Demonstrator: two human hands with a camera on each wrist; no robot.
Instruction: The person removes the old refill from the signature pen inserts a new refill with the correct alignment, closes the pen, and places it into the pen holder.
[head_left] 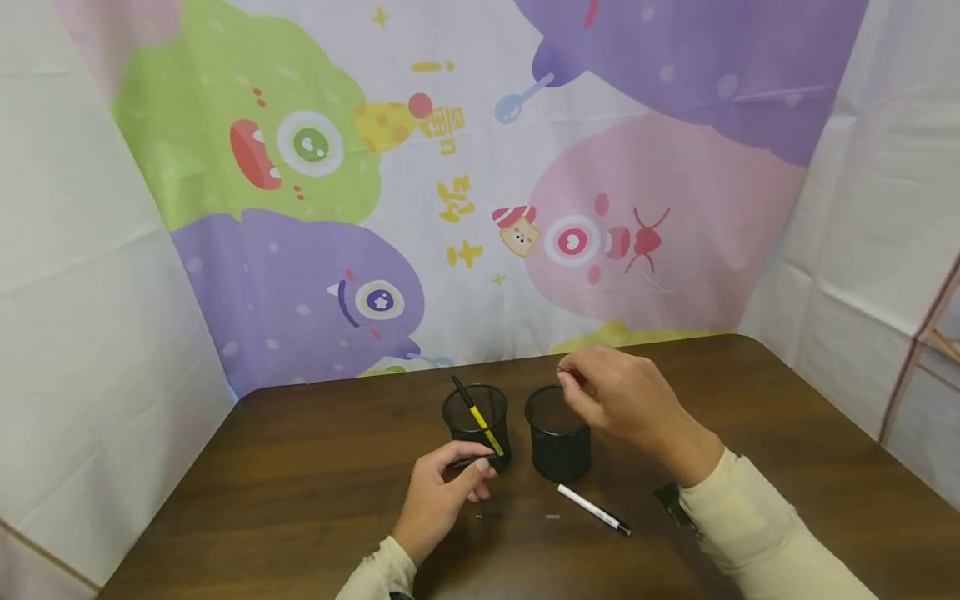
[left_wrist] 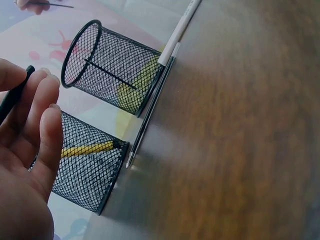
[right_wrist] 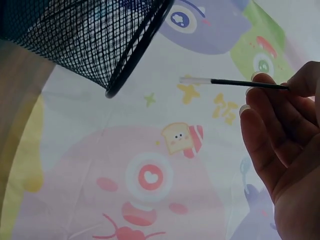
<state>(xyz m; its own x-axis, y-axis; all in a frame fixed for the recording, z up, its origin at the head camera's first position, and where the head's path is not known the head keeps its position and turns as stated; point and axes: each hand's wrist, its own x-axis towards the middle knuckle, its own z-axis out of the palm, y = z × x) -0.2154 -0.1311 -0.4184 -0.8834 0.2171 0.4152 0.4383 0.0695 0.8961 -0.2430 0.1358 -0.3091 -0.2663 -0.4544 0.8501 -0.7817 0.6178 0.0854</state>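
My left hand pinching a slim black piece near the left mesh cup, my right hand pinching a thin refill by the right mesh cup, white pen lying nearby.

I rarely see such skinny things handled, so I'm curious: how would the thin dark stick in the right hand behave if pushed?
The thin dark stick looks fairly stiff, sticking straight out from the right hand without visible sag. It's probably light, being so slender. Laid flat, it might roll, since it appears round.
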